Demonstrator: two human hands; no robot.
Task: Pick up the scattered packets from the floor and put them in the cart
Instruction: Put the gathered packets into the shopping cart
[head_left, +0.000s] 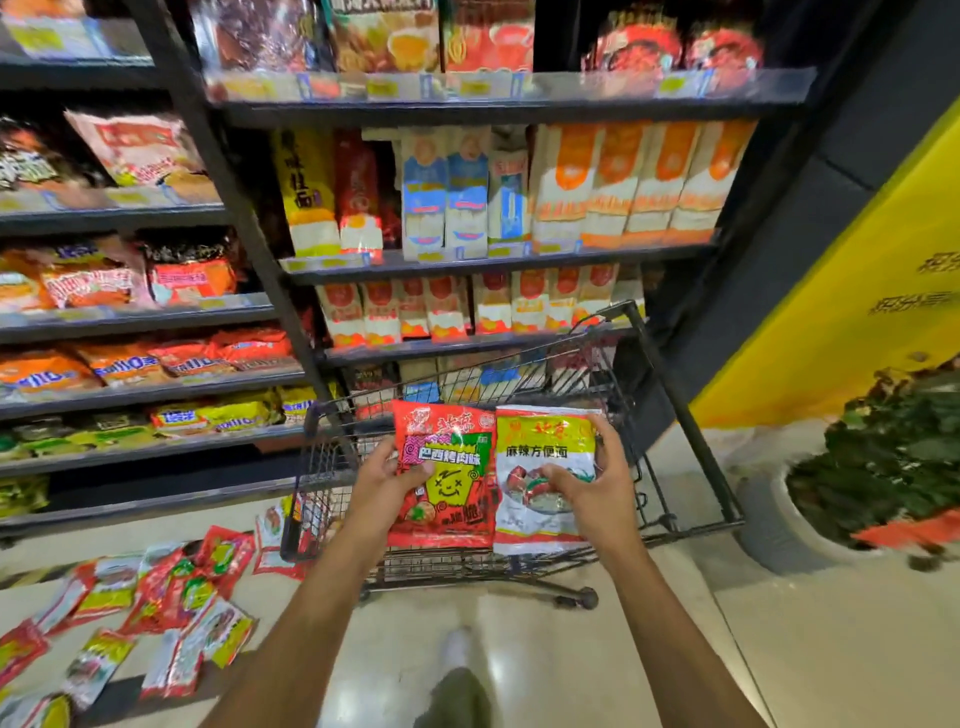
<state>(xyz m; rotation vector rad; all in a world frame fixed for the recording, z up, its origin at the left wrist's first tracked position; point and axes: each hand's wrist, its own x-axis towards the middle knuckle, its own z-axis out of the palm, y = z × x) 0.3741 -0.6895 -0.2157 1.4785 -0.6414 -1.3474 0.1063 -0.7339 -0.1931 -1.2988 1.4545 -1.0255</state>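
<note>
My left hand (382, 480) grips a red noodle packet (452, 499) by its left edge. My right hand (592, 488) grips a yellow and white noodle packet (535, 447). Both packets are held upright, side by side, over the black wire cart (670, 467). Several more red and yellow packets (156, 608) lie scattered on the floor at the lower left, some touching the cart's left side. A few packets show through the cart's left mesh wall.
Dark shelves (493, 260) full of noodle and snack packs stand right behind and left of the cart. A yellow wall (852, 291) and a potted plant (883, 457) are at the right. My foot (457, 644) stands on the pale floor.
</note>
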